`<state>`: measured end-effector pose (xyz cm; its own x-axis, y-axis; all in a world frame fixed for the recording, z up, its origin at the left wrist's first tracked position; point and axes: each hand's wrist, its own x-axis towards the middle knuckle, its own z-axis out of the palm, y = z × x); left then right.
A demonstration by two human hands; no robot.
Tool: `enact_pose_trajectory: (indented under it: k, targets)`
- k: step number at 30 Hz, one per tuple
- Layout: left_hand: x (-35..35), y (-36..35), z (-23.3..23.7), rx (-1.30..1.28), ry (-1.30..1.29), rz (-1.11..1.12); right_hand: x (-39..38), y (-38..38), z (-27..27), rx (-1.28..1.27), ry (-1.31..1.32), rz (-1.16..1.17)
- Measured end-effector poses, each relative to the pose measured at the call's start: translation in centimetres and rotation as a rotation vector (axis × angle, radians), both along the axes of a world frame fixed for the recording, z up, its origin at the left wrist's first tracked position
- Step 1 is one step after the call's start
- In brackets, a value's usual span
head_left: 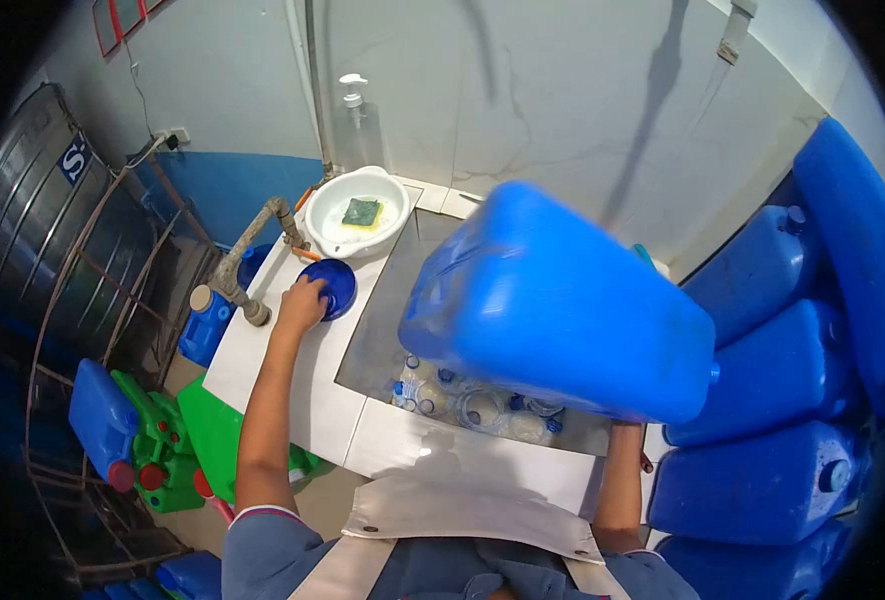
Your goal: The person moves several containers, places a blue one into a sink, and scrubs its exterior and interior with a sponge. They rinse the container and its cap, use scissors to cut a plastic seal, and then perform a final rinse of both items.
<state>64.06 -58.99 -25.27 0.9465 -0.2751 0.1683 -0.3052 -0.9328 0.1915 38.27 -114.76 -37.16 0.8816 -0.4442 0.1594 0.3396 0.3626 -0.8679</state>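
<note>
My left hand (304, 303) is closed at the near-left edge of a round dark blue cap or small bowl (334, 290) on the white tiled ledge. A large blue jug (572, 310) is tilted over the grey sink basin (382, 330), slightly blurred. My right forearm reaches up to the jug's lower right end; the fingers of my right hand (634, 440) are mostly hidden behind it. Below the jug, several clear bottles with blue caps (462, 400) lie in the basin.
A white basin (397, 215) with a green and yellow sponge (362, 213) stands beside a pump bottle (358, 125). The pipe faucet (252, 250) rises at left. Blue jugs (752, 480) line the right; green containers (157, 440) and a steel tank (52, 220) are left.
</note>
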Motion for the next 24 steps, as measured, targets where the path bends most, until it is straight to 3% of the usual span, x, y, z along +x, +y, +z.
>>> enact_pose_trajectory:
  k: [2, 5, 7, 8, 9, 11, 13, 15, 20, 22, 23, 24]
  targets:
    - [0.9, 0.3, 0.2, 0.024, 0.183, 0.002, -0.5, -0.4, 0.6, -0.102, -0.021, -0.032]
    - [1.0, -0.4, 1.3, 0.105, 0.214, 0.063, -0.7, -1.1, 1.4, -0.255, -0.040, -0.098]
    - [1.1, -0.8, 0.4, 0.027, 0.162, 0.036, 2.5, 1.5, 8.8, -0.177, 0.274, -0.618]
    - [0.9, -1.0, 0.5, 0.066, 0.180, 0.038, 2.9, 3.1, 9.8, -0.659, 0.319, -0.759]
    - [0.9, -1.2, 0.6, 0.106, 0.198, 0.042, 3.2, 4.9, 11.3, -0.649, 0.321, -0.773]
    - [1.4, -1.1, 0.8, 0.136, 0.246, 0.037, 3.6, 8.1, 14.2, -1.465, 0.562, -0.936]
    - [1.5, -0.6, 0.0, 0.060, 0.231, 0.051, 3.8, 9.6, 14.6, -1.427, 0.511, -0.935]
    - [1.3, -0.3, -0.4, 0.025, 0.199, -0.016, 3.6, 10.2, 14.2, -1.570, 0.603, -0.873]
    - [1.3, -0.6, -0.1, -0.003, 0.161, -0.132, 2.2, 10.3, 16.0, -1.597, 0.743, -0.814]
    - [1.2, -1.3, 0.6, 0.024, 0.152, -0.060, 1.8, 10.1, 17.2, -1.740, 0.416, -0.408]
    - [0.7, -2.7, 2.2, 0.030, 0.150, -0.069, 1.6, 10.2, 17.2, -1.733, 0.423, -0.416]
    - [0.3, -4.5, 3.9, -0.092, 0.044, -0.057, 1.6, 10.3, 17.0, -1.658, 0.406, -0.221]
